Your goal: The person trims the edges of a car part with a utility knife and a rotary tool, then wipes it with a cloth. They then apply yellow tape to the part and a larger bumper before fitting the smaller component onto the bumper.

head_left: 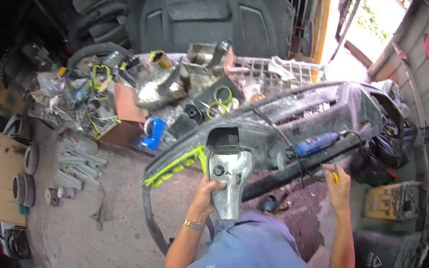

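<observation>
My left hand (pixel 204 195), a watch on its wrist, is closed around the edge of a silver-grey moulded part (pixel 229 176) with a dark, box-shaped opening at its top and two round dark fittings on its face. The part is held up in front of my body. Off to the right, my right hand (pixel 336 191) is closed on a small yellow tool (pixel 335 177), mostly hidden by the fingers. Just beyond that hand, a blue corded power tool (pixel 317 144) rests on a large dark car bumper (pixel 280 116). Yellow-green tape (pixel 177 167) marks the bumper's left end.
A cluttered bench behind the bumper carries tape rolls (pixel 222 95), a foil-like wrapped piece (pixel 162 91) and a cardboard box (pixel 122 133). Grey strips (pixel 78 165) lie on the floor at left. Black bags (pixel 377 161) and a yellowish case (pixel 391 200) are at right.
</observation>
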`<state>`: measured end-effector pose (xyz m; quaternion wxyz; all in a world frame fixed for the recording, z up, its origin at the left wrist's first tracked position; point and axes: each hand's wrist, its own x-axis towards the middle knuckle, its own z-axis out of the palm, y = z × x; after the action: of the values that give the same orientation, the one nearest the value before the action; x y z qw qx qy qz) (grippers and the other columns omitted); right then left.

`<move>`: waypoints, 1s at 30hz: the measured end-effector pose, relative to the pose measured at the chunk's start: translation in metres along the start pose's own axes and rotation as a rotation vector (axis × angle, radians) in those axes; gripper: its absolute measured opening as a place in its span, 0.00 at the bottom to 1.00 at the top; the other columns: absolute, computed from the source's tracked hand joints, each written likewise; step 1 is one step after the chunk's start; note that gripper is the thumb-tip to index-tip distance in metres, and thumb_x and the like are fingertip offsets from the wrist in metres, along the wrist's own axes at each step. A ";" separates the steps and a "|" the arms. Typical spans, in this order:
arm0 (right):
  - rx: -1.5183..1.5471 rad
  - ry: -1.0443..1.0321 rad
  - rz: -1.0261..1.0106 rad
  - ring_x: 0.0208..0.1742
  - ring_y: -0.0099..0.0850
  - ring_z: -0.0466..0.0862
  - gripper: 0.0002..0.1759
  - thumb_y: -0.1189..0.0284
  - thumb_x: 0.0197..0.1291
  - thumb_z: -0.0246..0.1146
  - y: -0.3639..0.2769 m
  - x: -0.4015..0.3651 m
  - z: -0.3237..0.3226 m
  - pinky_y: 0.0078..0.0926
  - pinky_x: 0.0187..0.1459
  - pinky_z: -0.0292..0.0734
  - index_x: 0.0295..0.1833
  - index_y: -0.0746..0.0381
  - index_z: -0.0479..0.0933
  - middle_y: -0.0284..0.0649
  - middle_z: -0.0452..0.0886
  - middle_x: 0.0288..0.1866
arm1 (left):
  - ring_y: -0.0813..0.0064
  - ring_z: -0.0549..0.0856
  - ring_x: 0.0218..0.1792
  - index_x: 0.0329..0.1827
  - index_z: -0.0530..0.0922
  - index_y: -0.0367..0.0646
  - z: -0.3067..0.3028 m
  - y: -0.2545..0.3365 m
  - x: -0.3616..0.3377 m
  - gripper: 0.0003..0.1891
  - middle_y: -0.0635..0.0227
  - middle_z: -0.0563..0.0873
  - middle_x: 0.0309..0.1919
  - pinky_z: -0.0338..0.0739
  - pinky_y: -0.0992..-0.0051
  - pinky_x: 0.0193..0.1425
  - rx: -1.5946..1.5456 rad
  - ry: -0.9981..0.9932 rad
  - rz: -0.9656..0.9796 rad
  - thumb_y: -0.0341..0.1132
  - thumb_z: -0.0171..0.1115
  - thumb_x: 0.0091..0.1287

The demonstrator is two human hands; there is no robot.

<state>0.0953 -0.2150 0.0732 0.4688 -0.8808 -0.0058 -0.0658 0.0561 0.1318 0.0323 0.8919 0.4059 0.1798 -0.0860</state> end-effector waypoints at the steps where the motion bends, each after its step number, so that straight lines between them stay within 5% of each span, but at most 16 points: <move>1: -0.034 0.004 0.009 0.31 0.20 0.77 0.08 0.75 0.63 0.60 0.006 0.003 0.001 0.23 0.34 0.72 0.45 0.67 0.79 0.39 0.83 0.31 | 0.76 0.82 0.40 0.53 0.74 0.42 0.007 0.004 0.005 0.22 0.69 0.82 0.42 0.78 0.75 0.48 -0.033 0.016 0.065 0.23 0.59 0.51; 6: -0.038 -0.120 0.024 0.27 0.18 0.71 0.08 0.76 0.60 0.63 0.025 0.012 0.000 0.20 0.30 0.68 0.43 0.67 0.79 0.35 0.76 0.25 | 0.80 0.79 0.45 0.55 0.74 0.40 0.014 0.014 0.011 0.22 0.72 0.81 0.43 0.74 0.76 0.51 0.257 -0.024 0.208 0.23 0.58 0.54; 11: 0.381 -0.597 -0.199 0.24 0.16 0.65 0.17 0.78 0.58 0.56 -0.048 0.021 -0.012 0.19 0.26 0.61 0.54 0.62 0.80 0.27 0.68 0.20 | 0.79 0.80 0.43 0.56 0.74 0.39 0.018 -0.001 -0.017 0.24 0.71 0.82 0.43 0.75 0.77 0.51 0.272 -0.175 0.065 0.23 0.57 0.51; 14: 0.414 -0.753 -0.452 0.25 0.21 0.69 0.26 0.84 0.53 0.54 -0.053 0.035 0.011 0.21 0.32 0.68 0.58 0.58 0.79 0.43 0.81 0.30 | 0.79 0.81 0.43 0.55 0.74 0.39 0.027 -0.011 -0.032 0.23 0.71 0.82 0.43 0.75 0.76 0.50 0.241 -0.204 0.004 0.23 0.57 0.51; 18: 0.385 -0.769 -0.534 0.29 0.24 0.77 0.26 0.85 0.50 0.53 -0.059 0.046 0.019 0.24 0.36 0.73 0.56 0.60 0.80 0.43 0.83 0.33 | 0.80 0.80 0.44 0.57 0.74 0.38 0.027 -0.026 -0.040 0.26 0.72 0.82 0.44 0.74 0.77 0.52 0.232 -0.288 -0.073 0.23 0.58 0.51; 21: 0.803 -1.370 -0.281 0.32 0.26 0.80 0.18 0.83 0.50 0.53 -0.032 0.061 -0.004 0.22 0.37 0.74 0.46 0.68 0.82 0.42 0.84 0.38 | 0.81 0.78 0.48 0.61 0.73 0.37 0.039 -0.034 -0.045 0.29 0.73 0.81 0.47 0.71 0.78 0.56 0.439 -0.150 0.004 0.22 0.58 0.51; 25: 0.400 -1.043 -0.358 0.32 0.30 0.82 0.21 0.81 0.49 0.55 -0.048 0.043 -0.020 0.25 0.37 0.75 0.51 0.61 0.81 0.44 0.84 0.38 | 0.81 0.76 0.53 0.65 0.70 0.35 0.054 -0.047 -0.049 0.31 0.72 0.80 0.52 0.67 0.77 0.61 0.458 -0.165 0.004 0.21 0.56 0.52; 28: 0.119 -0.915 -0.499 0.33 0.34 0.83 0.21 0.80 0.50 0.56 -0.038 0.039 -0.017 0.27 0.37 0.75 0.51 0.59 0.80 0.45 0.84 0.38 | 0.81 0.79 0.43 0.60 0.74 0.37 0.068 -0.057 -0.052 0.27 0.74 0.82 0.43 0.72 0.78 0.52 0.558 -0.107 0.122 0.22 0.59 0.51; 30: 0.045 -0.914 -0.688 0.32 0.32 0.82 0.14 0.80 0.50 0.58 -0.022 0.046 -0.015 0.28 0.35 0.74 0.45 0.62 0.79 0.44 0.84 0.34 | 0.77 0.75 0.56 0.68 0.67 0.34 0.067 -0.064 -0.054 0.33 0.67 0.79 0.55 0.66 0.74 0.63 0.686 -0.121 0.142 0.20 0.54 0.52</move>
<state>0.1375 -0.2178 0.1054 0.3890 -0.7569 -0.4957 0.1734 0.0037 0.0398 0.0494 0.7165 0.6874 0.0586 -0.1033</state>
